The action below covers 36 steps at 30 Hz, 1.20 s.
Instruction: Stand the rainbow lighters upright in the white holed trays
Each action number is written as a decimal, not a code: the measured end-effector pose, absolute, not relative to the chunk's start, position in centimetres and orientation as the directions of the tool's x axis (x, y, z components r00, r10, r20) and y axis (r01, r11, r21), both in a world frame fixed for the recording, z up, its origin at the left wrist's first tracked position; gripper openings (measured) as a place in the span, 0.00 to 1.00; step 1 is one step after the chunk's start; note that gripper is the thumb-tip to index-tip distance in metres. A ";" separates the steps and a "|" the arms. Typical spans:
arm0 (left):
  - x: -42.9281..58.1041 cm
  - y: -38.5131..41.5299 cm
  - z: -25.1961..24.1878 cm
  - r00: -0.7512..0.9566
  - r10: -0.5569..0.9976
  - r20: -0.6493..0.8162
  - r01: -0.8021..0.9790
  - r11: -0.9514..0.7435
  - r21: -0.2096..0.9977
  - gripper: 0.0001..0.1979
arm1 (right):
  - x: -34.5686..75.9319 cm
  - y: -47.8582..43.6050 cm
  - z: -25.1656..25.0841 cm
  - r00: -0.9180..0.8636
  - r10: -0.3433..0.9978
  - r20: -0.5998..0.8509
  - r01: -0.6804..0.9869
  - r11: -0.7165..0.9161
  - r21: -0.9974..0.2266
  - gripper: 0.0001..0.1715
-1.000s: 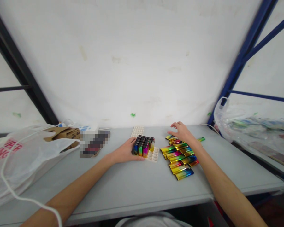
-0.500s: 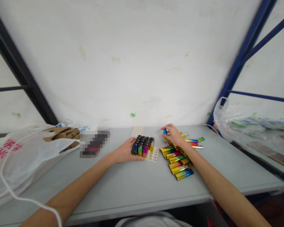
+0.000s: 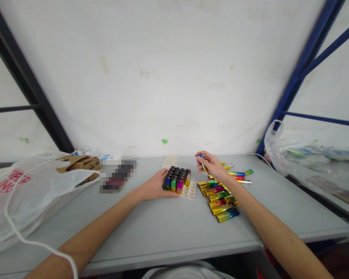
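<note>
My left hand (image 3: 158, 185) curls around the left side of a tight block of upright lighters (image 3: 176, 184) with black tops and shiny coloured bodies. These stand in a white tray with round holes (image 3: 188, 190), whose right part shows bare holes. In the fingers of my right hand (image 3: 211, 166) is a blue-and-gold lighter (image 3: 203, 166), held tilted above the table, right of the tray. Below that hand lies a pile of metallic lighters (image 3: 218, 197) in gold, red, green and blue, partly covered by my forearm.
A second white tray (image 3: 170, 161) lies near the wall. On the left are a plastic bag (image 3: 31, 193), cardboard (image 3: 83, 165), a blurred-out dark object (image 3: 118, 176) and a white cable (image 3: 10, 217) crossing my left forearm. A blue rack post (image 3: 296, 85) rises at the right.
The lighter in my right hand has gone from nearly upright to tilted, its top leaning left. My left hand stays at the block of lighters. The view has shifted slightly.
</note>
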<state>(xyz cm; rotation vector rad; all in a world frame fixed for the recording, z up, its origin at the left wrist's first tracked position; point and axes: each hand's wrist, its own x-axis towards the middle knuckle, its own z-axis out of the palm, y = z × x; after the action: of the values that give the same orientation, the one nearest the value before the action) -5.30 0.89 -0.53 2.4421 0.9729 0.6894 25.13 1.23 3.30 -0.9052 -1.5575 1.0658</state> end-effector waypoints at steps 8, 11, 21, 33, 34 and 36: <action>-5.3 1.2 -0.8 0.633 0.731 0.254 0.539 -0.652 0.533 0.51 | 23.8 0.6 3.7 -0.201 0.969 0.144 -0.081 0.130 -0.988 0.31; -5.3 1.1 -0.7 0.628 0.730 0.271 0.533 -0.657 0.534 0.50 | 23.0 0.4 3.3 -0.146 0.987 0.065 -0.071 0.055 -0.996 0.37; -5.3 1.0 -0.7 0.632 0.721 0.285 0.516 -0.665 0.540 0.49 | 21.0 -0.8 2.9 -0.090 0.990 0.111 0.064 0.117 -0.991 0.25; -5.4 1.0 -0.6 0.621 0.741 0.256 0.541 -0.642 0.544 0.50 | 21.4 -0.6 2.7 -0.090 0.985 0.150 0.105 0.159 -0.982 0.24; -5.3 1.0 -0.6 0.621 0.740 0.260 0.539 -0.643 0.544 0.50 | 21.4 -0.5 2.6 -0.099 0.981 0.166 0.117 0.177 -0.977 0.25; -5.3 1.0 -0.6 0.623 0.734 0.271 0.530 -0.650 0.545 0.50 | 21.5 -0.2 2.2 -0.107 0.979 0.172 0.145 0.187 -0.972 0.28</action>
<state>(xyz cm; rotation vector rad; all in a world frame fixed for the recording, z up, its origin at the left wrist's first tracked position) -5.32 0.99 -0.58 2.4327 1.0029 0.6713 21.55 -0.23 2.21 -1.1374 -1.4726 1.0625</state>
